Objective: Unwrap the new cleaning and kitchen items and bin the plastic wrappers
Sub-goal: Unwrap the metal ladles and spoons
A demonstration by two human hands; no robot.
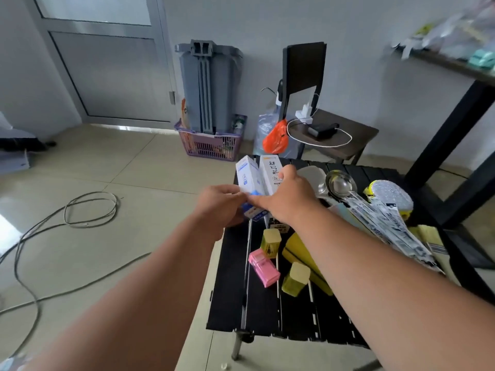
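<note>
Tiled floor [134, 167] takes up the whole left half from where I'm watching, with a loose grey cable [91, 210] coiled on it, so plenty of open room on that side. Low black slatted table [267, 311] sits to the right, and both hands are working right at its far-left corner.

Left hand [221, 207] has its fingers curled in, pinching the lower edge of a white-and-blue box [247, 175] that stands tilted at the table's edge. Right hand [290, 196] reaches across, thumb and fingers wrapped around a second white box [270, 170] with dark lettering, just beside the first one; the two boxes touch. Fingertips of both hands nearly meet at a small blue patch between them. I can't tell if there's clear wrap on the boxes.

Nearer than the fingers, on the table: two yellow containers [272, 241], a pink one [263, 267] lying flat, and a long yellow piece [302, 253] partly under the right forearm. Right of the fingers: a metal ladle [341, 184], a glittery scrub pad [392, 195] and long printed wrappers [388, 226] running toward the table's right edge.

Beyond the fingers, against the wall: a grey bin [209, 87] standing in a purple basket [211, 145], an orange bag [276, 137], and a dark chair [332, 129] just past the table's far edge.
</note>
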